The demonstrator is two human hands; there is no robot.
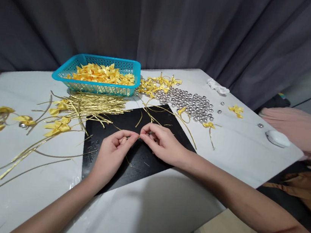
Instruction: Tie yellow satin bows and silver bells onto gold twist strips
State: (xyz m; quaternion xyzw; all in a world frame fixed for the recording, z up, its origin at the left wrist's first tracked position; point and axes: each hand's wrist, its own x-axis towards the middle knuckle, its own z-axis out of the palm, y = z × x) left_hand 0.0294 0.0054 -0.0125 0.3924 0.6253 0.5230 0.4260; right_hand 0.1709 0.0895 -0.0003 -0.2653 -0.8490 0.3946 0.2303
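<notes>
Above the black mat (143,168), my left hand (113,149) and my right hand (165,142) meet with their fingertips pinched close together. Between the fingertips shows a small bit of thin gold cord (139,136); the fingers cover most of it. Fine loose strands lie on the mat near both hands. Just beyond my left hand is a pile of cut gold cords (96,105). Past my right hand, a spread of small silver, shiny domed pieces (193,104) covers part of the table.
A blue basket (95,83) full of yellow ribbon bows stands at the back left. Yellow bows on gold cords (58,126) lie at left, and more bows (159,84) beside the basket. A white oval object (278,139) and crumpled tissue (217,87) sit at right on the white table (178,207).
</notes>
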